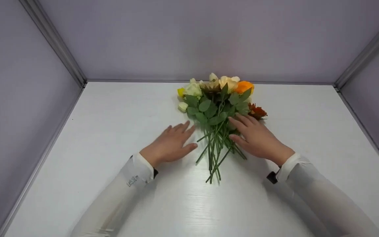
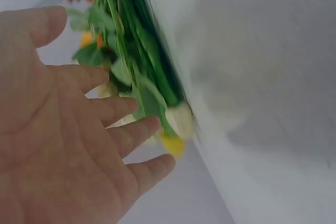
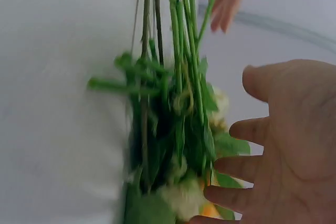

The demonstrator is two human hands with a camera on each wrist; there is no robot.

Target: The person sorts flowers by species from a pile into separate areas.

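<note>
A bunch of flowers [image 1: 212,112] lies on the white table, blossoms toward the back wall and green stems [image 1: 214,154] fanned and crossing toward the front. Cream, yellow, orange and dark red heads show among the leaves. My left hand [image 1: 173,143] is just left of the stems, fingers spread and nearly straight, holding nothing. On the other side, my right hand [image 1: 257,136] extends its fingers over the bunch's right edge, near the dark red flower [image 1: 257,111]. Both wrist views show open palms; whether the right fingertips touch the leaves I cannot tell.
The white table [image 1: 117,108] is bounded by a pale back wall [image 1: 176,39] and side panels with grey metal edge strips [image 1: 54,42]. The blossoms lie close to the back wall. White sleeves cover both forearms.
</note>
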